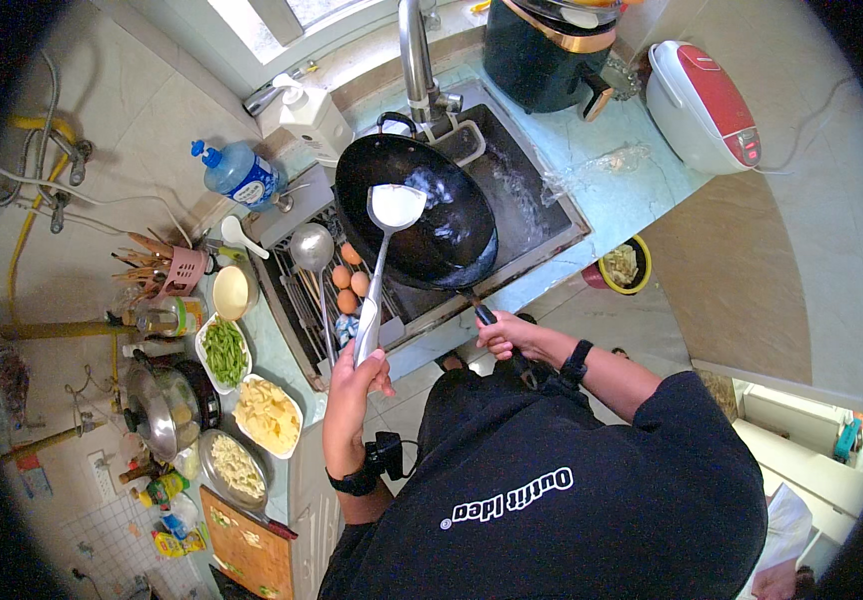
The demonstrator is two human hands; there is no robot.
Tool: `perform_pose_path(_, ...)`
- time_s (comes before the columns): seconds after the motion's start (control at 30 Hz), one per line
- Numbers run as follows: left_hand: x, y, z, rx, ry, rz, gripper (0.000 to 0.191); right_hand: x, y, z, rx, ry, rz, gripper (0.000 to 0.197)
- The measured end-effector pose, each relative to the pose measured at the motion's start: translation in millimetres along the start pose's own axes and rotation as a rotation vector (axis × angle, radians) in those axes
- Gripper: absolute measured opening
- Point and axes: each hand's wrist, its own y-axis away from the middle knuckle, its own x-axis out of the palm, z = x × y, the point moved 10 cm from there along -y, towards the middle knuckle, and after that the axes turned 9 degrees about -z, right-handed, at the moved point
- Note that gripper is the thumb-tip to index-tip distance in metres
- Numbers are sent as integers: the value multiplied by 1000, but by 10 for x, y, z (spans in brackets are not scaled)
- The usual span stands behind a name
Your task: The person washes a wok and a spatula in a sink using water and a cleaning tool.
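My left hand (357, 379) grips the handle of a metal wok spatula (395, 208), its blade over the wok, and touches or holds the handle of a metal ladle (311, 247) alongside. Whether both handles are gripped is not fully clear. My right hand (510, 336) is closed on the handle of a black wok (431, 255), which is tilted over the sink (533, 202). Wet, shiny patches show inside the wok. Under the faucet (418, 67), the far rim of the wok bears a small loop handle. Several brown eggs (347, 289) lie on the rack beside the wok.
Left of the sink stand plates of green peppers (224, 352), sliced potato (268, 415) and a chopped pale food (233, 465), a lidded pot (165, 412) and a cutting board (248, 540). An air fryer (544, 60) and a rice cooker (701, 109) stand at right; a bin (643, 262) is below.
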Motion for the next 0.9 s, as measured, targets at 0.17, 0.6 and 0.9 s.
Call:
perform_pose_path(0.17,50,17,5,-10,-17,-1,26,3,13,-11,11,-27,31,27)
perform_pose_path(0.6,505,146,-265,-11,93,16,22,98,150,115,80,-140,207,26)
perform_pose_path(0.9,829,247,-324,-5,139,11,20,188,283,182,225,-288,402,24)
